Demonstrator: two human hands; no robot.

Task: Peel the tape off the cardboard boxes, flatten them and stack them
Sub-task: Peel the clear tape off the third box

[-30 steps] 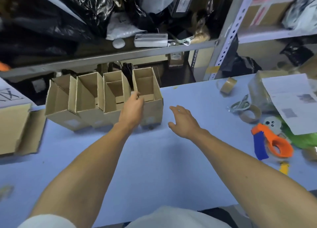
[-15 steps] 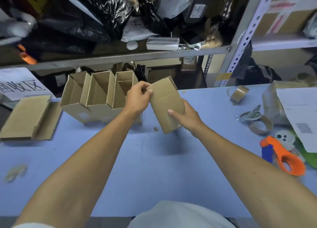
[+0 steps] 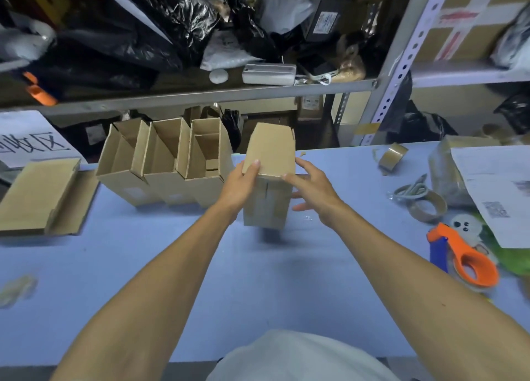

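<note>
Gripped from both sides: small cardboard box (image 3: 269, 177) held just above the blue bench (image 3: 200, 266), taped end facing the camera, clear tape strip (image 3: 265, 205) running down that face. Left hand (image 3: 239, 184) curled round the left edge, thumb on the upper face. Right hand (image 3: 311, 192) touching the upper right edge with straight, spread fingers. Just left, three open boxes (image 3: 166, 162) standing in a touching row at the bench's far edge. Further left, flattened cardboard (image 3: 37, 194) lying flat. Off right, orange tape dispenser (image 3: 470, 257), tape roll (image 3: 427, 207), printed sheet (image 3: 493, 191).
</note>
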